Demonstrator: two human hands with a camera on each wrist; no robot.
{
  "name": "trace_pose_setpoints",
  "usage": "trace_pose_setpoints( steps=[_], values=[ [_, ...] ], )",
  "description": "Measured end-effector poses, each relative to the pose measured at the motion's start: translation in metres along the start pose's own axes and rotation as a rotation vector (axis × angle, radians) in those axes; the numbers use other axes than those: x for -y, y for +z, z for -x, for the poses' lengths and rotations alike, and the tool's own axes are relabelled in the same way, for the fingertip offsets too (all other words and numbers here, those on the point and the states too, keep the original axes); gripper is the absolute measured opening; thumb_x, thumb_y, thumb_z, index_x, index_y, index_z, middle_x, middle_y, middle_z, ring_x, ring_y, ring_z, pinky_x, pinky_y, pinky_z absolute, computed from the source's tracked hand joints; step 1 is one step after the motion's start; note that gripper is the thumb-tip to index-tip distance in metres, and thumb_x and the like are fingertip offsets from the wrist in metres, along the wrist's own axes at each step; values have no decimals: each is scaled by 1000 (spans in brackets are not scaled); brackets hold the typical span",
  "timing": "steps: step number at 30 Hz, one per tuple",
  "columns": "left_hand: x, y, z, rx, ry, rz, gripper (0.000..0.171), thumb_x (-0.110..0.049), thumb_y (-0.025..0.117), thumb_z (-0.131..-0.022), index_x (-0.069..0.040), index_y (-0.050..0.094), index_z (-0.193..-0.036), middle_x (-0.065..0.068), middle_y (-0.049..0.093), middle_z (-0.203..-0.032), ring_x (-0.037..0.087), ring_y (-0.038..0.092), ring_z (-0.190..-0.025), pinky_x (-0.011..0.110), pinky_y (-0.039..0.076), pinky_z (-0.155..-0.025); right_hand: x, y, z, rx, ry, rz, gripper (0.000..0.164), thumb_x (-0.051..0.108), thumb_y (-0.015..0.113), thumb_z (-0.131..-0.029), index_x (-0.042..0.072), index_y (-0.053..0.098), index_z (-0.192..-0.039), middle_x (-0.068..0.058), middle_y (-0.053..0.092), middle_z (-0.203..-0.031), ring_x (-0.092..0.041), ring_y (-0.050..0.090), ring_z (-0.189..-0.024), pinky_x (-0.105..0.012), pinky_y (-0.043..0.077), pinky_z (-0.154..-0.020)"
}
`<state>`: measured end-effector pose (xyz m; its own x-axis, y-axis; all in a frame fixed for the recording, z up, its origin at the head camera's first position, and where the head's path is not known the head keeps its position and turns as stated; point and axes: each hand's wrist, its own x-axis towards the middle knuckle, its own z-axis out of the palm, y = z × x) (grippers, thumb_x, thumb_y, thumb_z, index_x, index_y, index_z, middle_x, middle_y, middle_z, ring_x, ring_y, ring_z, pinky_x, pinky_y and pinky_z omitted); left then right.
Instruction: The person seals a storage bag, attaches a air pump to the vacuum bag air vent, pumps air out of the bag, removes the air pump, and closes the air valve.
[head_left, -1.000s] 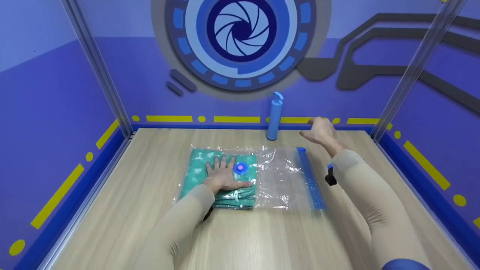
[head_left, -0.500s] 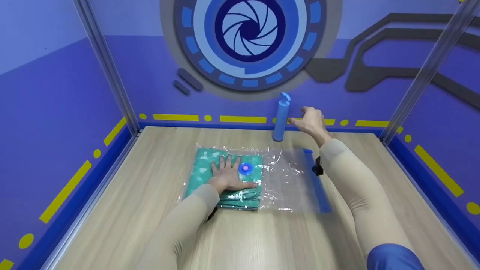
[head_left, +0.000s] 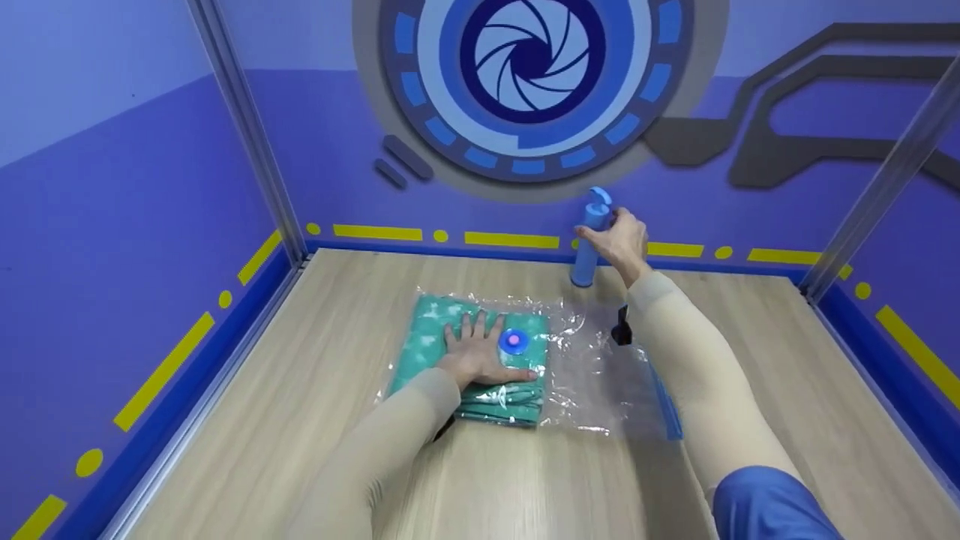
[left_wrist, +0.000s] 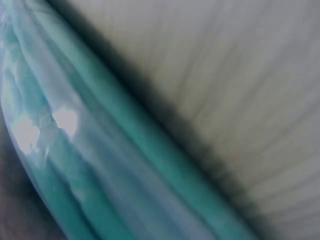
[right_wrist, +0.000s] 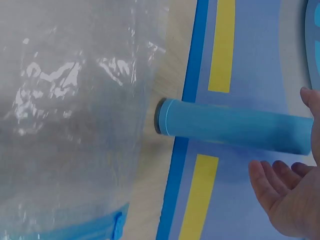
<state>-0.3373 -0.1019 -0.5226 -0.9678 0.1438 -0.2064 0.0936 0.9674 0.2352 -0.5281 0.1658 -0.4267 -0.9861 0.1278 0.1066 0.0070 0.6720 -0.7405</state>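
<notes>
My left hand (head_left: 478, 358) lies flat, fingers spread, on a clear vacuum storage bag (head_left: 583, 382) with folded green cloth (head_left: 426, 339) inside. Beside its fingers is the bag's round blue valve (head_left: 514, 342) with a pink centre. At the back of the table stands a blue hand pump (head_left: 587, 259), upright, its handle on top. My right hand (head_left: 628, 238) is at the pump's upper part. In the right wrist view, thumb and fingers pass on either side of the pump (right_wrist: 235, 125), with a gap between fingertips and barrel. The left wrist view shows the bagged cloth's folded edge (left_wrist: 125, 120) close up.
The bag's blue zip strip (head_left: 666, 401) runs along its right end, partly behind my right sleeve (head_left: 697, 360). Blue printed panels (head_left: 322, 157) close off the back and sides of the wooden table (head_left: 517, 480), with metal posts (head_left: 251, 127) at the corners.
My right hand has moved left to the pump, its thumb and fingers coming around it. The left hand stays on the bag. The head view has turned slightly right.
</notes>
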Motion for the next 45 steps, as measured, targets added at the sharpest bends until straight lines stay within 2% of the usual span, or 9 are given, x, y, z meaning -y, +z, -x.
trace_pose_setpoints(
  steps=[4, 10, 17, 23, 29, 37, 45],
  values=[
    [-7, -1, -1, 4, 10, -3, 134, -101, 59, -84, -27, 7, -183, 16, 3, -192, 48, 2, -178, 77, 6, -140, 5, 0, -3, -18, 43, -29, 92, 51, 83, -100, 2, 43, -167, -24, 55, -170, -43, 56, -157, -58, 49, -129],
    [-14, 2, -2, 6, 19, 14, 136, -102, 58, -83, -26, 7, -183, 16, 2, -192, 47, 2, -178, 77, 6, -140, 9, -5, -9, -47, 84, 16, 87, 49, 78, -104, 4, 42, -168, -22, 55, -170, -42, 55, -158, -56, 46, -133],
    [-18, 6, -1, 12, 27, 8, 136, -103, 58, -82, -27, 6, -183, 15, 1, -192, 48, 1, -178, 77, 5, -140, -9, 6, -5, -63, 153, -46, 76, 38, 77, -106, 9, 47, -169, -18, 58, -169, -41, 57, -157, -57, 46, -132],
    [-20, 4, 0, 6, 24, 0, 136, -103, 58, -83, -27, 7, -183, 16, 3, -192, 48, 2, -178, 76, 7, -141, -24, 16, 2, -59, 207, -39, 72, 41, 80, -101, 5, 57, -159, -20, 66, -160, -42, 63, -150, -58, 51, -127],
    [-19, 2, -1, 8, 25, -15, 136, -103, 57, -82, -28, 7, -183, 16, 3, -192, 48, 3, -178, 75, 7, -141, -30, 18, 4, -57, 202, -45, 70, 41, 81, -99, 2, 61, -153, -21, 68, -157, -43, 64, -148, -58, 51, -127],
    [-8, 2, -1, 23, 13, -3, 136, -103, 58, -83, -27, 6, -183, 16, 1, -192, 48, 0, -178, 77, 5, -140, -33, 32, 8, -54, 165, -86, 72, 39, 85, -97, 0, 61, -152, -23, 69, -155, -45, 65, -147, -59, 52, -126],
    [5, -1, -4, 26, -3, 13, 136, -102, 58, -83, -26, 5, -183, 16, 0, -192, 48, 0, -178, 77, 4, -140, -18, 29, 11, -14, 149, -147, 73, 33, 87, -96, 2, 58, -155, -21, 67, -158, -43, 64, -148, -60, 50, -128]
  ],
)
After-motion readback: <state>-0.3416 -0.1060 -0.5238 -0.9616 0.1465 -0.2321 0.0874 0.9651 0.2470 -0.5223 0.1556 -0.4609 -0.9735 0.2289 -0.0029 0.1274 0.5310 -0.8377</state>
